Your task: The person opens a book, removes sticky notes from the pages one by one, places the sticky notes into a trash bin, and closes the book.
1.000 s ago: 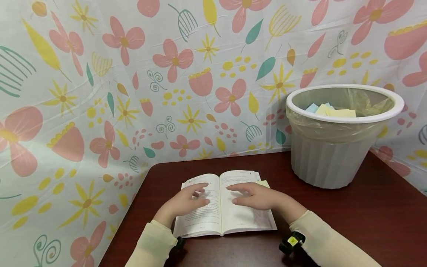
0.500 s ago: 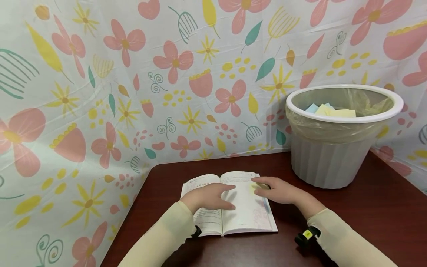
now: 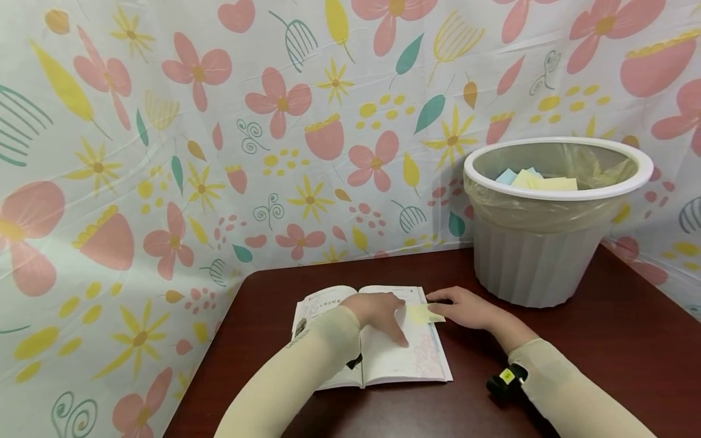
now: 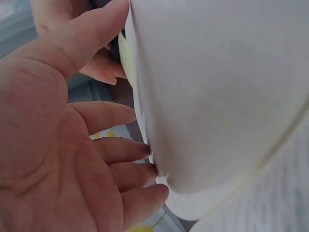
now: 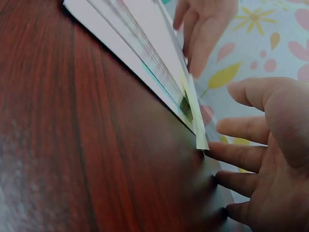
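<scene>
An open book point(image 3: 383, 356) lies on the dark red table, and a pale yellow sticky note point(image 3: 418, 314) sits on its right page, jutting past the outer edge. My left hand point(image 3: 378, 309) reaches across the book over the right page. In the left wrist view its thumb and fingers are spread, fingertips at the page edge. Beside the book's right edge is my right hand point(image 3: 467, 308), thumb and fingers apart, close to the note. The right wrist view has the note's end point(image 5: 202, 137) close to those fingertips; whether they touch it, I cannot tell.
A grey waste bin point(image 3: 537, 255) with a clear liner stands at the table's back right. Several yellow and blue paper slips point(image 3: 537, 180) lie in it. Flower-patterned cloth point(image 3: 219, 121) hangs behind the table point(image 3: 427, 407).
My left hand has moved right, from the left page to over the right page. My right hand has shifted right, off the page to the book's edge, and the sticky note shows more.
</scene>
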The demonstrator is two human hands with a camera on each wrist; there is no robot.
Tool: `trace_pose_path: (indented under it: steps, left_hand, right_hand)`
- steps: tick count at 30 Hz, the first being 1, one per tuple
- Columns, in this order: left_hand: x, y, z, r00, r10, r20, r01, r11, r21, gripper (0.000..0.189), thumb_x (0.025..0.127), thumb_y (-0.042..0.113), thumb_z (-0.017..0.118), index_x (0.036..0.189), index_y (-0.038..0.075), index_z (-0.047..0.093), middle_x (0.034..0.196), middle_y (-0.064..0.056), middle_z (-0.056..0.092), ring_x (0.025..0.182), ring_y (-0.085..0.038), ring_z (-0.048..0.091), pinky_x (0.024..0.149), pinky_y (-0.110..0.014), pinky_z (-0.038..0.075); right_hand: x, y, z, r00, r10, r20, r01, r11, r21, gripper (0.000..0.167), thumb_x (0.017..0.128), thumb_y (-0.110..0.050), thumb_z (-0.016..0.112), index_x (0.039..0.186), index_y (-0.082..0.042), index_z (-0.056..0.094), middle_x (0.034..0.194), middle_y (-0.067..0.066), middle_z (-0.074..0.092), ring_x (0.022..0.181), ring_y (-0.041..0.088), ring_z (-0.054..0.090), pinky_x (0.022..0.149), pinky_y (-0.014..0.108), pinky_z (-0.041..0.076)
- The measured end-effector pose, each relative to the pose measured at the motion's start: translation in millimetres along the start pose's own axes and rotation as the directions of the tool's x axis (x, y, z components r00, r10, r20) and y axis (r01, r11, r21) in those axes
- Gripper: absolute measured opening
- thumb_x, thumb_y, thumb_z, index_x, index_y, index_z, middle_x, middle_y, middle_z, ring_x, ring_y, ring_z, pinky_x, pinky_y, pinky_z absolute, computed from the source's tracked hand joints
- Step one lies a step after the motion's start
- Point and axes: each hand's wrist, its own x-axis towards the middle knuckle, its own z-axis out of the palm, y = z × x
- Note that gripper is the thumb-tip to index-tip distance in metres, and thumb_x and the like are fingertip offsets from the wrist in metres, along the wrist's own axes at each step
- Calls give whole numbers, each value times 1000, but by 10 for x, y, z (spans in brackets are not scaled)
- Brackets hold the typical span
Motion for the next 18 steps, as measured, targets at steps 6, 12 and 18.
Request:
trace_pose_path:
  steps: [6, 12, 18]
  left_hand:
    - [70, 63, 15, 999, -46, 10, 46, 999, 6, 100, 71, 68, 84, 157, 36, 43, 162, 17, 41, 152, -10, 37, 121, -37, 36]
    - [138, 91, 71, 999, -32, -6, 32, 999, 19, 102, 72, 65, 85, 158, 32, 42, 164, 13, 40, 152, -10, 36, 122, -33, 34]
    - [185, 133, 122, 999, -38, -27, 39, 999, 26, 105, 69, 64, 87, 158, 34, 41, 166, 8, 37, 154, -11, 33, 122, -34, 35]
  right_hand:
    - [29, 10, 46, 999, -20, -37, 20, 1000, -3, 42, 101, -35, 63, 127, -3, 72, 124, 13, 70, 115, 30, 64, 96, 47, 53]
    - [72, 8, 91, 999, -23, -49, 20, 998, -55, 39, 98, -31, 67, 123, -2, 74, 111, 11, 66, 101, 23, 59, 85, 39, 49]
    - [91, 1, 96, 998, -9, -58, 1, 992, -130, 29, 94, -30, 71, 114, -10, 76, 107, 7, 66, 103, 26, 56, 87, 44, 47]
